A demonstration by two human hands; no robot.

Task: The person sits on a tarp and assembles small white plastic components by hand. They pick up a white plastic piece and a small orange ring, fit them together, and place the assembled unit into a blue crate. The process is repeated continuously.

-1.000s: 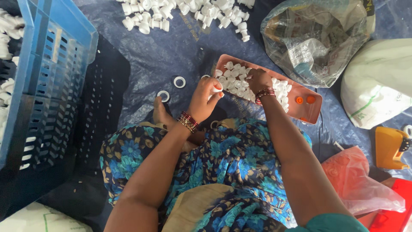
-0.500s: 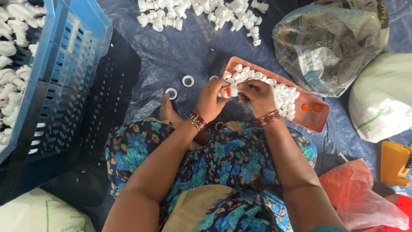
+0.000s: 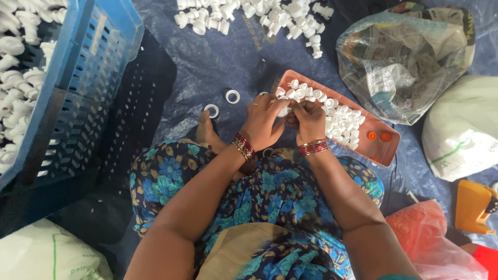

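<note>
Sitting on the blue tarpaulin [image 3: 233,57], you hold both hands together just above the near-left end of the orange tray [image 3: 386,150]. Your left hand [image 3: 263,122] and right hand [image 3: 308,120] meet fingertip to fingertip. The fingers of both are curled closed around a small white plastic part [image 3: 284,110], which shows only partly between them. Its exact shape cannot be told.

The tray lies just beyond your hands, running from far left to near right. It is filled with a heap of white plastic parts [image 3: 337,116]. Two orange caps [image 3: 378,136] lie at its near-right end.

Two white rings [image 3: 222,102] lie on the tarpaulin, left of your hands, near your bare foot [image 3: 207,132].

A loose pile of white fittings [image 3: 254,14] lies at the far edge. A blue crate [image 3: 78,88] stands at far left, holding more white pieces. A clear plastic bag [image 3: 399,62] of crumpled paper sits to the far right, beside a white sack [image 3: 461,129]. A pink bag [image 3: 430,238] lies near right.
</note>
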